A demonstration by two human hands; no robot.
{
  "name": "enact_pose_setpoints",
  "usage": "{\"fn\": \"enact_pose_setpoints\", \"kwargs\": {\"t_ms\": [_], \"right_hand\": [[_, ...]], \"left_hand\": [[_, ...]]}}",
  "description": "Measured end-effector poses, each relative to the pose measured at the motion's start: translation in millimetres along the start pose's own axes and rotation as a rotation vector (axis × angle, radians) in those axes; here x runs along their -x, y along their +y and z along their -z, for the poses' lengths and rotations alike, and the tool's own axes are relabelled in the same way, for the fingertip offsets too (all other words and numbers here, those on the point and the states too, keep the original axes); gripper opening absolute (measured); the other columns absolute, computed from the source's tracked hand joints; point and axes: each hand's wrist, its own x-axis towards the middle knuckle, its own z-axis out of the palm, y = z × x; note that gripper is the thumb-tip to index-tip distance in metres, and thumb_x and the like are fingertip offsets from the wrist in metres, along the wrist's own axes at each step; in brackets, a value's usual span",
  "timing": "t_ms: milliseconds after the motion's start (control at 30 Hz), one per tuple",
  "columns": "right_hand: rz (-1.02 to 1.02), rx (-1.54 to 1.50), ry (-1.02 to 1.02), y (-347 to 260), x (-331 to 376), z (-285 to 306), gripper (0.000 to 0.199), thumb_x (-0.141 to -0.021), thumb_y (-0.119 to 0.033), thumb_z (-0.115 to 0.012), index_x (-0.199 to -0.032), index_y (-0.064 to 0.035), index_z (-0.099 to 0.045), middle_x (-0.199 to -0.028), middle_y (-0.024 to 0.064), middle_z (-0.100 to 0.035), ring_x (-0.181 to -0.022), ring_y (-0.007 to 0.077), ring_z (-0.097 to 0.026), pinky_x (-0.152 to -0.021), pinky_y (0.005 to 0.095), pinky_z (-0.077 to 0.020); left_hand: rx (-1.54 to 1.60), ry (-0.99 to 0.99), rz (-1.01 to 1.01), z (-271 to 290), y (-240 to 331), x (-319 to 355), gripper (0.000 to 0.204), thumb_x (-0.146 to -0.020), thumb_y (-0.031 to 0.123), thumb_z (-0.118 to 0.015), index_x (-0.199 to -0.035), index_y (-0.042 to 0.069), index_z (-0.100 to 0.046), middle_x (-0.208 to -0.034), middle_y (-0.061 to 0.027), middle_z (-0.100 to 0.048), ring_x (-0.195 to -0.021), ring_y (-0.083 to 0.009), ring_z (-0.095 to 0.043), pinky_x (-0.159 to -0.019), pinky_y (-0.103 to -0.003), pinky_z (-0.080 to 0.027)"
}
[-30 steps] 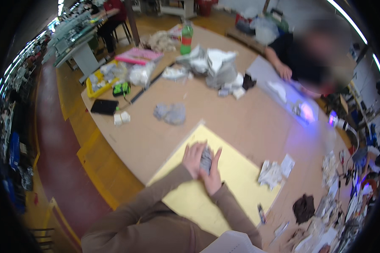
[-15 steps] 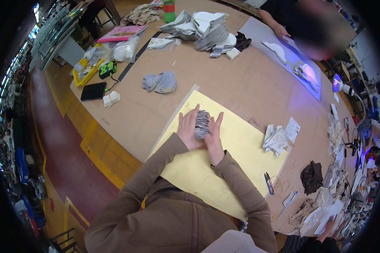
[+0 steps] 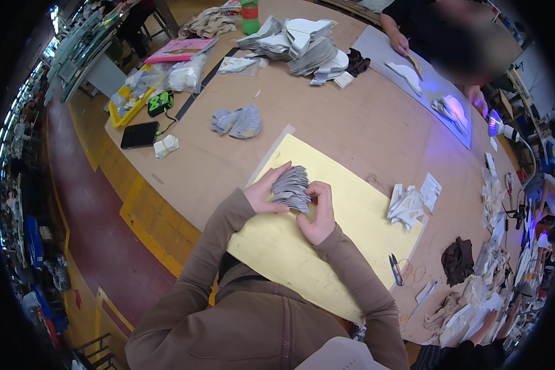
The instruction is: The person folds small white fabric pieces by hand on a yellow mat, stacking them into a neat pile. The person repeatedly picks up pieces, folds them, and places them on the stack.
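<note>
A fanned stack of grey cut pieces [image 3: 291, 188] is gripped by both closed hands, left hand [image 3: 262, 196] and right hand [image 3: 319, 213], above the yellow sheet [image 3: 345, 203] on the desk [image 3: 345, 123].

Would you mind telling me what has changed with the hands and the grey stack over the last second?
Both hands kept hold of the grey stack over the yellow sheet. The left hand and right hand have spread it into a fan; a second ago it was a tight bundle. The grey pile on the table stayed put.
</note>
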Motion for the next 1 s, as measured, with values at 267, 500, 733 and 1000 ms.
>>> {"fn": "enact_pose_setpoints", "kwargs": {"t_ms": [267,500,733,1000], "right_hand": [[-0.101,-0.03,0.003,12.7,1.6,-1.2,0.04,-0.071,0.009,-0.064,-0.106,-0.0018,-0.047,-0.108,0.0107,-0.046,-0.098,0.0205,-0.054,-0.085,0.031,-0.0491],[-0.032,0.07,0.069,6.3,-3.4,-5.6,0.069,-0.072,0.001,-0.076,-0.131,-0.0042,-0.041,-0.125,0.0166,-0.046,-0.118,0.0256,-0.051,-0.096,0.035,-0.0483],[-0.066,0.017,-0.209,16.7,-26.7,10.0,0.097,-0.067,-0.014,-0.084,-0.146,-0.0041,-0.027,-0.139,0.0228,-0.041,-0.128,0.0333,-0.046,-0.102,0.0385,-0.0444],[-0.064,0.055,-0.219,10.7,-26.8,10.7,0.075,-0.066,-0.018,-0.084,-0.126,-0.0035,-0.042,-0.119,0.0156,-0.052,-0.109,0.0306,-0.058,-0.09,0.0371,-0.05]], "left_hand": [[0.035,-0.036,0.04,10.5,1.9,-2.5,0.07,-0.091,0.007,-0.06,-0.15,-0.001,-0.024,-0.153,-0.0167,-0.034,-0.141,-0.0219,-0.031,-0.116,-0.034,-0.027],[-0.144,0.117,-0.024,-2.8,-8.4,-0.8,0.049,-0.098,0.013,-0.05,-0.143,-0.001,-0.038,-0.141,-0.0169,-0.047,-0.129,-0.0271,-0.048,-0.106,-0.033,-0.039],[-0.314,0.164,-0.104,-6.5,-6.8,0.1,0.046,-0.094,0.01,-0.055,-0.138,0.001,-0.045,-0.123,-0.0142,-0.056,-0.113,-0.028,-0.056,-0.097,-0.034,-0.045],[-0.316,0.215,-0.288,-7.2,-6.2,11.5,0.03,-0.082,0.005,-0.068,-0.111,0.001,-0.062,-0.121,-0.0138,-0.06,-0.111,-0.0294,-0.058,-0.097,-0.039,-0.046]]}}
